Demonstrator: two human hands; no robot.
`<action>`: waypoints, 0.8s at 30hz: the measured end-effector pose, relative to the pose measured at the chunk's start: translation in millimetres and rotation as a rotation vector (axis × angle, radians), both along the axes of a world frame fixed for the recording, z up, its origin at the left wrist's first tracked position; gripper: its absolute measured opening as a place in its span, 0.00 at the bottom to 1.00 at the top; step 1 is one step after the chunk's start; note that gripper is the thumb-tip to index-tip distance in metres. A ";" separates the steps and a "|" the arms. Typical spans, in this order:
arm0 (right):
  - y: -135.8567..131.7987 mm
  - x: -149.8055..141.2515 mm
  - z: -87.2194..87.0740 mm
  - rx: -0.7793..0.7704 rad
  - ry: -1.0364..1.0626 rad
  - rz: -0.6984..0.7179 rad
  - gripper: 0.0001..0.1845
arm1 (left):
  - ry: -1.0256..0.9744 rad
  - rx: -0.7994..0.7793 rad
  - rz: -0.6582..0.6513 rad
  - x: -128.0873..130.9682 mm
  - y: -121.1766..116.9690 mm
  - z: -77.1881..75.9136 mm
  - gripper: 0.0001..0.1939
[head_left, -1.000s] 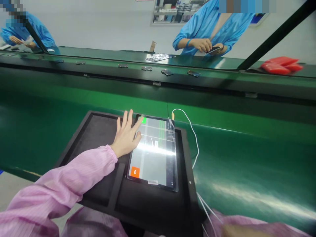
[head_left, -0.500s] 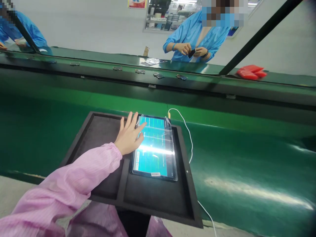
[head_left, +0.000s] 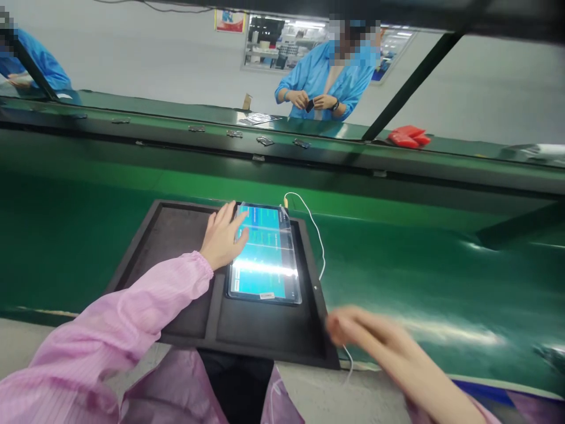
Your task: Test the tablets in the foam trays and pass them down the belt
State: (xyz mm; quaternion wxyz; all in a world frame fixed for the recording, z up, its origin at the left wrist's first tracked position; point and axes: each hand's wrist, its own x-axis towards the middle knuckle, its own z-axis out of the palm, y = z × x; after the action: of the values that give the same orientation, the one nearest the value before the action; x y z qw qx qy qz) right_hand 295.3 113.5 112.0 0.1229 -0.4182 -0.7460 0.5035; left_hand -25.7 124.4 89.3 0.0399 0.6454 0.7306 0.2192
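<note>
A tablet [head_left: 265,253] with a lit blue screen and clear film over it lies in the right compartment of a black two-part tray [head_left: 212,312]. My left hand [head_left: 224,238] rests over the tablet's left edge, fingers spread and a fingertip at the upper part of the screen. From the tablet's top right corner runs a white cable [head_left: 316,227] with a yellowish plug end. My right hand [head_left: 364,331] is beside the tray's lower right corner, its fingers bent inward and smeared by motion. The cable shows again just under that hand; whether the fingers hold it is unclear.
The tray sits on a green work surface [head_left: 419,265]. Behind it a raised ledge carries several small dark parts [head_left: 265,141] and a red bundle [head_left: 408,136]. A slanting dark post [head_left: 410,88] stands there. Across the ledge, a person in blue [head_left: 324,76] handles a small dark piece.
My right hand has come into view at the lower right. My left hand stays at the screen, its fingers slightly closer together, and one row is now highlighted darker blue. The view has shifted.
</note>
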 end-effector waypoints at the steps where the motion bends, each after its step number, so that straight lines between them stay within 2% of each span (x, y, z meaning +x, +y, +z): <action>1: 16.6 -13.7 -0.8 -0.005 0.076 -0.087 0.30 | -0.043 -0.018 0.051 -1.4 -3.5 2.4 0.21; 3: 48.7 -41.5 -4.4 -0.002 0.126 -0.187 0.28 | -0.101 -0.074 0.132 -4.6 -11.5 6.7 0.15; 5: 74.9 -67.8 -9.7 0.024 0.019 -0.267 0.18 | -0.142 -0.131 0.173 -7.2 -20.5 9.9 0.14; 8: 99.6 -98.8 -19.2 0.046 -0.139 -0.330 0.11 | -0.214 -0.188 0.199 -8.0 -33.6 12.5 0.15; 10: 110.0 -110.8 -26.3 0.051 -0.166 -0.357 0.10 | -0.280 -0.215 0.193 -7.0 -40.3 12.0 0.13; 13: 123.1 -114.9 -36.8 0.013 -0.154 -0.401 0.17 | -0.429 -0.243 0.174 -5.3 -45.4 6.8 0.07; 17: 133.6 -106.4 -44.5 -0.146 -0.055 -0.454 0.21 | -0.726 -0.263 0.189 -3.3 -43.4 -5.1 0.08; 21: 127.1 -99.1 -42.9 -0.329 0.130 -0.479 0.24 | -1.128 -0.268 0.203 2.4 -37.5 -12.3 0.14; 24: 116.0 -98.1 -41.7 -0.454 0.257 -0.491 0.23 | -1.386 -0.245 0.179 7.1 -36.3 -9.9 0.20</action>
State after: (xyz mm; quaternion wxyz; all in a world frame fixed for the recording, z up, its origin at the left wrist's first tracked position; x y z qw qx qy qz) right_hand 197.1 229.5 70.3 0.2369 -0.5347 -0.4709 0.6605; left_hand -18.6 88.1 79.4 0.5499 0.2857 0.6067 0.4979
